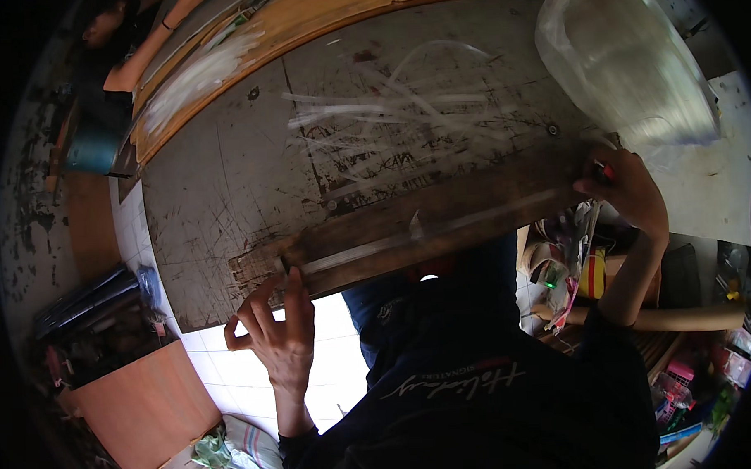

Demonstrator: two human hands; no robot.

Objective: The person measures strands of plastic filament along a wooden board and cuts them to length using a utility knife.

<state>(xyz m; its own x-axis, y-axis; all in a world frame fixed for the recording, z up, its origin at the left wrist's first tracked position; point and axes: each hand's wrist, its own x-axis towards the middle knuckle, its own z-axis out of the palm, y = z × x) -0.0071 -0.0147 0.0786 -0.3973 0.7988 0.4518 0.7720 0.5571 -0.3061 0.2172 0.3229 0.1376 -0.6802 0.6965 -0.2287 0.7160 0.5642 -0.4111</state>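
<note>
A long, dark wooden board (473, 194) lies along the near edge of the worktable. A pale, translucent strip (351, 257) stretches along its top, with a small upright flap (416, 226) near the middle. At the board's left end is my left hand (281, 333), fingers apart and fingertips touching the wood beside the strip's end. My right hand (632, 191) is closed at the board's right end around a small red thing (606, 172), mostly hidden by the fingers. Whether that hand also grips the strip cannot be made out.
Loose clear strips (388, 110) lie across the scratched grey tabletop (217, 207). A large clear plastic bag (626, 60) stands at the far right. Another person's arm (150, 48) reaches in at the far left, near more strips (196, 79). A reddish-brown panel (146, 408) sits lower left.
</note>
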